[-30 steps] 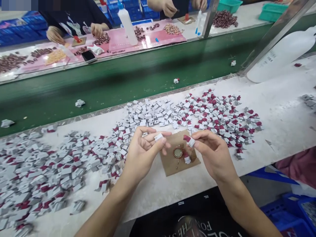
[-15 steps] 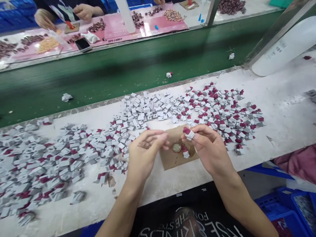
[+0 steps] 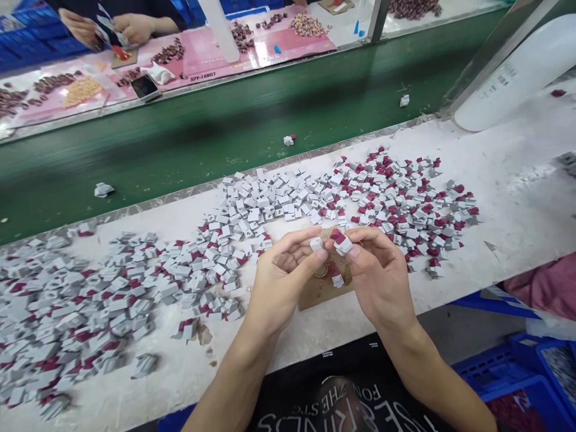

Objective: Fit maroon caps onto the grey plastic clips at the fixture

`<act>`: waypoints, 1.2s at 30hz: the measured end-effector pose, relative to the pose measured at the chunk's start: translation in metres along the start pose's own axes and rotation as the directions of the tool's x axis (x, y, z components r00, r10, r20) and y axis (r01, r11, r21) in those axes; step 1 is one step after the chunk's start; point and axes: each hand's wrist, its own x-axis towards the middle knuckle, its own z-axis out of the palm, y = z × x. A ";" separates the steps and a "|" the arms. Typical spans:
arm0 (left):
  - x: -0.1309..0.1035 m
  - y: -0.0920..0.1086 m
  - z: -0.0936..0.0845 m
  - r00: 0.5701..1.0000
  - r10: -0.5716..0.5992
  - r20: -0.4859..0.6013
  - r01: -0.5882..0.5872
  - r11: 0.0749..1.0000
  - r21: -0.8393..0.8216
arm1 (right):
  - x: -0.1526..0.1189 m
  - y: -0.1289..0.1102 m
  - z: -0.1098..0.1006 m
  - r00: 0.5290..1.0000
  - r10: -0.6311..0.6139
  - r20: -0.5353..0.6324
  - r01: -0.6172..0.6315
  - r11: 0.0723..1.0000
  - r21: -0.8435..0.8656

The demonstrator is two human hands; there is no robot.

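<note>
Between the thumb and fingers of my left hand (image 3: 283, 273) is a small white block (image 3: 317, 243). My right hand (image 3: 382, 270) pinches a small white and dark red plastic piece (image 3: 342, 242), its red part toward the left. The two held pieces are close together, with a narrow gap. Below them a brown board (image 3: 310, 297) lies on the table, partly hidden by my hands. On the board are a small round beaded ornament (image 3: 321, 273) and another white and red piece (image 3: 337, 279).
Loose white and red pieces (image 3: 72, 312) spread over the left of the table, with more (image 3: 396, 198) at the back right. Beyond runs a green conveyor belt (image 3: 202, 162) carrying a few pieces. Across it a person's hands (image 3: 135, 27) work. Blue crates (image 3: 517, 396) stand lower right.
My left hand has moved right toward my right hand, and a white block now shows in its fingers. The pieces on the belt have shifted left. Across the belt, the person's hands have moved.
</note>
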 end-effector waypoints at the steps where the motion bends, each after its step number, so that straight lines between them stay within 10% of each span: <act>1: 0.001 0.000 -0.001 1.000 0.005 -0.002 -0.005 1.000 -0.019 | 0.001 -0.002 -0.002 1.000 0.000 0.000 0.000 1.000 -0.001; 21: 0.009 0.007 -0.001 0.992 0.008 0.126 0.004 0.995 -0.097 | 0.011 -0.017 -0.018 0.992 0.033 0.122 -0.011 0.984 -0.176; 36: 0.021 0.040 -0.026 0.977 -0.035 0.209 -0.004 0.983 0.182 | 0.027 -0.024 -0.012 0.925 0.226 0.306 -0.147 0.954 -0.260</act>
